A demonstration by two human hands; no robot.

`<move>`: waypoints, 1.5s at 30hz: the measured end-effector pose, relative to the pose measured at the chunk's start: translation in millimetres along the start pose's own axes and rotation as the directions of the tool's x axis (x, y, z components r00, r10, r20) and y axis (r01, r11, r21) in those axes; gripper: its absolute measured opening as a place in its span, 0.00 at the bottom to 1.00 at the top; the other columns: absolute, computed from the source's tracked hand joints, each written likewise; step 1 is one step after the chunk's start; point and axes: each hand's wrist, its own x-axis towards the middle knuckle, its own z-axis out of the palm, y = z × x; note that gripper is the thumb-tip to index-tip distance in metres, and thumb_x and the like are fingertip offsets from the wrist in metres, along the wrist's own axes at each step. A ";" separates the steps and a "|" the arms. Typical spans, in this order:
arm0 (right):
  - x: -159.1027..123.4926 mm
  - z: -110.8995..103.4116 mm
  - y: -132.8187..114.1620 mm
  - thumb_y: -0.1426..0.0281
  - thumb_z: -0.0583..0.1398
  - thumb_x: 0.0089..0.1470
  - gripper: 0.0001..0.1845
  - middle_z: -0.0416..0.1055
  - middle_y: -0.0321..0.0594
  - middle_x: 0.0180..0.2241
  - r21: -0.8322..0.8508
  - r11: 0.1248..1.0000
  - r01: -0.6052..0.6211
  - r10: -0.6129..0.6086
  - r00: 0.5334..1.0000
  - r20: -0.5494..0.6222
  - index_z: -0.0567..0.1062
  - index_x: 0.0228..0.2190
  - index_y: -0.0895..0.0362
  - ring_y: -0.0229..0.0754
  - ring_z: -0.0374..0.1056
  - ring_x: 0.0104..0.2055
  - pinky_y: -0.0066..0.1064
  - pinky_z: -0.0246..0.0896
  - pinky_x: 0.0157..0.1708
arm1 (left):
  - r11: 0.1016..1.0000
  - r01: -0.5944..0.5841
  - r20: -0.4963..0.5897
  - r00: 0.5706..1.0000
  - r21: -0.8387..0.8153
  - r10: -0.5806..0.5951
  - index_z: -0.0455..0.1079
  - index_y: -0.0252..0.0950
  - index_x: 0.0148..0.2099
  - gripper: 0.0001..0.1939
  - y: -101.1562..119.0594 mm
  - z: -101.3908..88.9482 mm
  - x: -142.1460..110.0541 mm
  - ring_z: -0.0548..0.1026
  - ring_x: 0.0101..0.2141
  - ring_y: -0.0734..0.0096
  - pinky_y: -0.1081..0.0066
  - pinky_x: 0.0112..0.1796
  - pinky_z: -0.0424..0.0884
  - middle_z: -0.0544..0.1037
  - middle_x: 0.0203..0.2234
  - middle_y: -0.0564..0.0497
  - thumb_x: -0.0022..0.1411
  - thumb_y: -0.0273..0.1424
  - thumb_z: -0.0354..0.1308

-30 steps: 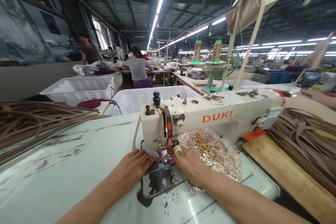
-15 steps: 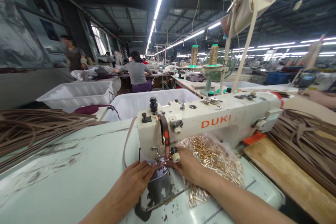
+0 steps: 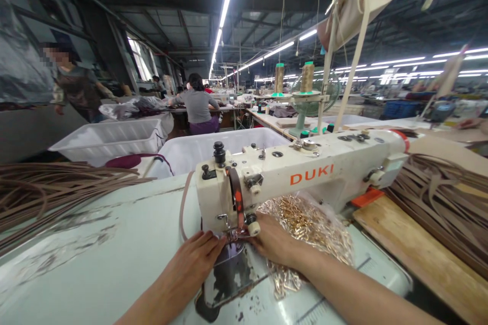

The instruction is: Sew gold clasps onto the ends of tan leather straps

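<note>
In the head view my left hand lies on the sewing machine's bed just left of the needle area, its fingers pressed together. A thin brown strap curves up behind the machine head and runs down behind those fingers, which hold it at the presser foot. My right hand reaches in from the other side, with its fingers closed close to the foot. The machine head hides part of its fingertips, and what they pinch cannot be made out. The white sewing machine bears the orange letters DUKI.
A clear bag of gold metal clasps lies under the machine's arm. Brown straps are heaped at left, and more straps lie at right beside a wooden board. A white bin stands behind. Two people work further back.
Both hands stay at the presser foot, almost unmoved. The view has shifted slightly. A person at the far left has moved further left and nearer.
</note>
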 end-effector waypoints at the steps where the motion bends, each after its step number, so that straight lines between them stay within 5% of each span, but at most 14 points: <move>1: -0.2 -0.9 -0.1 0.74 0.52 0.56 0.10 0.71 0.46 0.37 -0.001 1.000 0.008 -0.008 1.000 -0.007 0.73 0.37 0.59 0.44 0.65 0.41 0.31 0.57 0.41 | 1.000 0.005 -0.001 1.000 0.003 -0.005 0.63 0.29 0.56 0.22 -0.6 1.3 -0.5 0.71 0.46 0.57 0.57 0.47 0.71 0.73 0.47 0.41 0.59 0.17 0.49; 8: -0.9 -12.0 -0.8 0.56 0.61 0.51 0.19 0.69 0.44 0.42 0.080 0.997 0.014 -0.016 1.000 0.025 0.74 0.38 0.57 0.47 0.65 0.44 0.31 0.59 0.41 | 0.996 0.070 0.028 0.997 -0.054 -0.068 0.65 0.31 0.54 0.24 7.9 -8.6 -2.7 0.72 0.42 0.60 0.60 0.45 0.72 0.75 0.41 0.44 0.55 0.14 0.46; 13: -2.1 -2.1 -9.6 0.59 0.57 0.56 0.16 0.67 0.45 0.45 0.008 0.994 -0.105 0.106 0.990 -0.095 0.71 0.42 0.56 0.45 0.66 0.42 0.32 0.59 0.39 | 0.962 0.160 0.028 0.987 -0.220 -0.158 0.69 0.33 0.47 0.17 46.2 -29.4 -1.6 0.74 0.37 0.65 0.68 0.38 0.74 0.75 0.37 0.45 0.62 0.20 0.43; 18: -3.1 23.1 -16.4 0.70 0.53 0.58 0.16 0.69 0.46 0.43 -0.121 0.992 -0.043 0.028 0.992 -0.122 0.65 0.48 0.56 0.47 0.65 0.42 0.32 0.57 0.34 | 0.774 0.225 0.114 0.974 -0.591 -0.196 0.71 0.39 0.33 0.18 55.7 -61.0 3.2 0.74 0.30 0.74 0.78 0.34 0.69 0.75 0.29 0.54 0.63 0.21 0.41; 23: -3.3 30.5 -12.0 0.72 0.51 0.58 0.15 0.69 0.47 0.44 -0.196 0.981 0.013 -0.036 0.993 -0.117 0.64 0.48 0.57 0.47 0.64 0.41 0.33 0.55 0.31 | 0.614 0.271 0.276 0.957 -0.741 -0.089 0.72 0.45 0.40 0.17 36.6 -73.6 3.0 0.74 0.31 0.79 0.84 0.34 0.67 0.76 0.30 0.62 0.60 0.20 0.47; 26: -4.2 11.5 -10.3 0.63 0.52 0.60 0.12 0.71 0.43 0.36 -0.210 0.977 -0.035 0.012 0.994 -0.112 0.69 0.41 0.57 0.45 0.67 0.36 0.32 0.55 0.29 | 0.728 0.259 0.241 0.962 -0.635 -0.132 0.71 0.44 0.45 0.20 38.4 -57.9 -1.1 0.75 0.35 0.76 0.80 0.38 0.70 0.77 0.35 0.59 0.54 0.18 0.54; 31: -13.4 -17.4 -22.0 0.55 0.46 0.62 0.21 0.70 0.44 0.36 -0.251 0.966 -0.063 0.034 0.993 -0.116 0.70 0.35 0.57 0.45 0.68 0.35 0.32 0.57 0.28 | 0.986 0.085 -0.108 0.989 -0.140 -0.100 0.66 0.39 0.54 0.27 54.6 -25.2 -12.4 0.74 0.42 0.60 0.66 0.42 0.74 0.75 0.45 0.46 0.50 0.27 0.62; 39: -9.2 4.0 -30.8 0.66 0.51 0.61 0.13 0.72 0.44 0.34 -0.292 0.947 0.134 -0.142 0.990 -0.005 0.61 0.46 0.59 0.44 0.68 0.31 0.29 0.53 0.21 | 0.969 -0.082 -0.185 0.975 0.232 0.127 0.64 0.30 0.54 0.24 64.9 -8.0 -22.2 0.75 0.42 0.62 0.71 0.39 0.74 0.76 0.44 0.44 0.54 0.26 0.51; 45: -6.0 10.9 -32.6 0.70 0.51 0.59 0.11 0.72 0.43 0.37 -0.309 0.937 0.164 -0.177 0.984 -0.014 0.62 0.44 0.57 0.43 0.68 0.30 0.29 0.50 0.21 | 0.952 -0.006 -0.162 0.985 0.305 0.058 0.60 0.33 0.58 0.28 69.2 -1.2 -28.8 0.75 0.43 0.54 0.67 0.39 0.75 0.76 0.43 0.38 0.53 0.25 0.51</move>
